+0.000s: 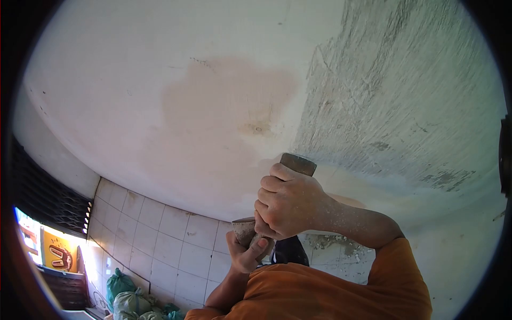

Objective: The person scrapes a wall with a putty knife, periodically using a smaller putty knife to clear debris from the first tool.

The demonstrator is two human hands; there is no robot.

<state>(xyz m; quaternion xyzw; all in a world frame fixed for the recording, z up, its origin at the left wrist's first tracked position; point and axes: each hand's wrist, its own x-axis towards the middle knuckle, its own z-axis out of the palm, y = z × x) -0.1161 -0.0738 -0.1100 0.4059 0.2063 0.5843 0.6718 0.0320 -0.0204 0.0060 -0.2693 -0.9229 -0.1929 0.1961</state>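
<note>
My right hand (290,201), dusted with white specks, is wrapped around a scraper whose wide dull blade (298,164) sticks out above the fist. The blade overlaps the painted wall (213,117) at the lower corner of a rough, scraped grey patch (384,90). Just below and to the left, my left hand (245,258) grips a second scraper (245,231), its thumb on the handle and its blade facing up. Both hands are close together in front of my orange shirt. The right fist hides most of its scraper's handle.
A stained pinkish area (213,106) covers the wall's middle. White floor tiles (170,245) run along the wall's foot, with debris (338,244) on the floor near my right arm. Tied green and pale bags (128,298) sit at the lower left, by a dark rolling shutter (48,192).
</note>
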